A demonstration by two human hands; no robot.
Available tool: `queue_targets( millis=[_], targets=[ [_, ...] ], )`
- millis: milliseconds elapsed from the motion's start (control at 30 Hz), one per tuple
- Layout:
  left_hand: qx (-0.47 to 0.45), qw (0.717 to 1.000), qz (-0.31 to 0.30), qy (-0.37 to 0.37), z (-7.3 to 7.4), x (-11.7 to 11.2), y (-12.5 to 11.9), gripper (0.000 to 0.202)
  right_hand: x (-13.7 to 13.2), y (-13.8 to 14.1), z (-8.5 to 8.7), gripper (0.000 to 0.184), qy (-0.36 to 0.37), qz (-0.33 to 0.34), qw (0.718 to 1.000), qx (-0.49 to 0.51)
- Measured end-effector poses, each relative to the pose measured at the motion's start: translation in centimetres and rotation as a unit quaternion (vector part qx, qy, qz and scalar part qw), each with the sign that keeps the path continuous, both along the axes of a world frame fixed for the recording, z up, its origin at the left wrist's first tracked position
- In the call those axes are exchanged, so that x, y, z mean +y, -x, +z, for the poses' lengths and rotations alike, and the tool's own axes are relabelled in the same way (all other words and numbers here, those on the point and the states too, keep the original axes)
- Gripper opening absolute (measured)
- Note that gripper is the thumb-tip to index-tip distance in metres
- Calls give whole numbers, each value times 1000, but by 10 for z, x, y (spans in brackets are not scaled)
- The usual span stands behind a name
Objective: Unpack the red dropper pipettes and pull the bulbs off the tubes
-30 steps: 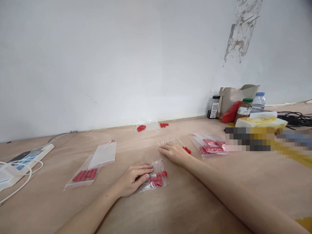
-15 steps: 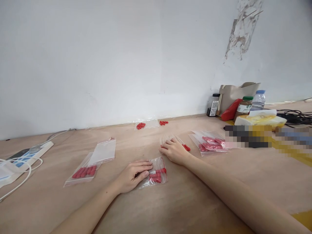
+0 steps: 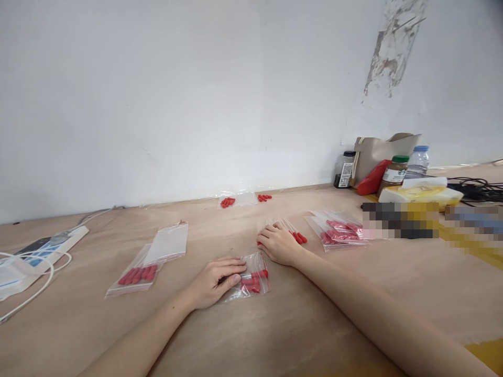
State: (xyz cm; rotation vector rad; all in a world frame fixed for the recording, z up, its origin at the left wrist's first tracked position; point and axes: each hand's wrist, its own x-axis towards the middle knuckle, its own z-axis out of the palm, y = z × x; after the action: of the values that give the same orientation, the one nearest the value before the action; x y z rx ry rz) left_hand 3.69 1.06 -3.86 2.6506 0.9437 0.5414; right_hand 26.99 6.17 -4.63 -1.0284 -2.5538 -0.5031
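Note:
My left hand (image 3: 217, 283) lies flat, fingers stretched out, on the left part of a small clear zip bag (image 3: 253, 262). Several red pieces (image 3: 251, 285) show through the plastic to the right of my fingertips. Farther up, my right hand (image 3: 280, 245) rests palm down, fingers spread, over a row of thin white sticks with red tips (image 3: 299, 237). Some of those sticks stick out past my fingers and beside my thumb side; the rest are covered by the hand.
On the left lie a bag of red pieces (image 3: 137, 274) and flat bags (image 3: 168, 242), near a power strip (image 3: 51, 256) with white cables. Filled bags (image 3: 340, 231) lie right. Red pieces (image 3: 264, 198) are by the wall; jars and a tissue pack (image 3: 420, 197) stand back right.
The view has shifted very slightly. My right hand has moved a little over the sticks, and more red tips show beside it. My left hand stays on the bag.

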Motion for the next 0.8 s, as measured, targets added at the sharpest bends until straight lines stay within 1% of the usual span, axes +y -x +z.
queue_targets(
  millis=[100, 233, 300, 400, 467, 567, 667, 800],
  targets=[
    [0, 1000, 1, 3, -1, 1, 0, 31, -4, -3, 4, 20, 19, 13, 999, 30],
    [-9, 1000, -3, 10, 0, 0, 1, 31, -16, -6, 16, 16, 58, 8, 989, 134],
    [-11, 1000, -10, 17, 1, -2, 1, 32, -27, -8, 21, 13, 113, 12, 977, 180],
    [-5, 1000, -12, 20, 3, -4, 2, 39, -44, -13, 25, 11, 203, 60, 960, 183],
    [0, 1000, -9, 16, 3, -4, 2, 42, -53, -16, 23, 12, 217, 78, 957, 175],
    [4, 1000, -15, 13, 3, -4, 2, 42, -59, -18, 19, 14, 211, 73, 961, 165],
    [12, 1000, -24, 16, 3, -5, 1, 43, -58, -15, 14, 11, 223, 75, 959, 159],
    [15, 1000, -23, 12, 5, -6, -3, 47, -53, -7, 5, 12, 238, 91, 946, 198]
  ],
)
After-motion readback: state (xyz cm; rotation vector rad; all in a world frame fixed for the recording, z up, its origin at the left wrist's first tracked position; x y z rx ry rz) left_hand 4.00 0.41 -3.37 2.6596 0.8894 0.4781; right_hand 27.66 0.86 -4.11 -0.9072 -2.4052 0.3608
